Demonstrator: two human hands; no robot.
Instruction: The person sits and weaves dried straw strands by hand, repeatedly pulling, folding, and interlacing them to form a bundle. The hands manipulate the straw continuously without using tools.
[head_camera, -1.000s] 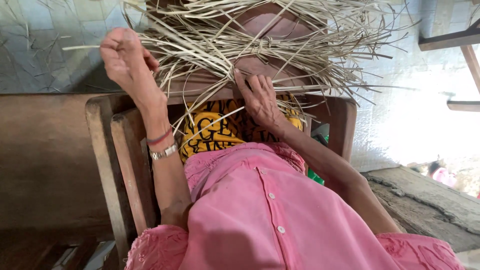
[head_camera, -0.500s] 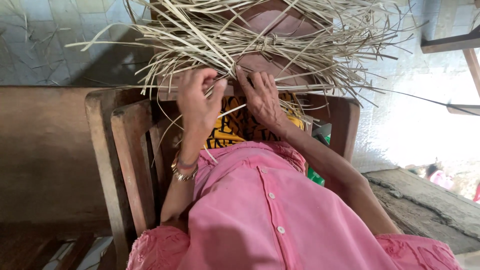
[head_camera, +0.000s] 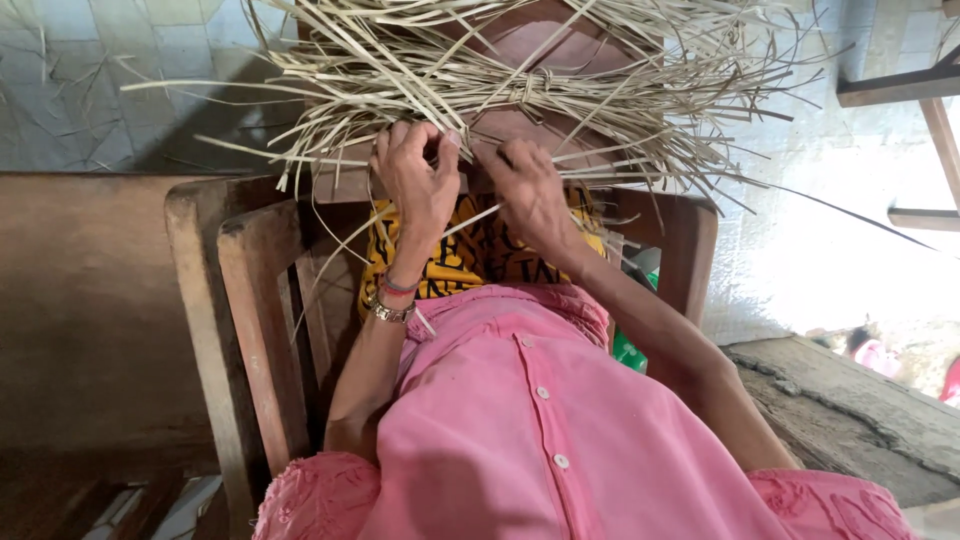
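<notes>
— Grip first: the left hand has its fingers curled in, pinching a few pale strips at the near edge of the bundle of dried reed strips. The right hand lies just beside it, fingers bent and pressed onto the strips.

— What changed?

— A second ago the left hand was up and out to the side, drawing a strand away. Half a second ago it had come back in; now both hands work close together under the tied middle of the bundle.

— And the bundle itself?

— It lies spread across the reddish-brown board over the knees, above the wooden chair. By my judgement, one strand is settled and the fingers are picking the next.
</notes>
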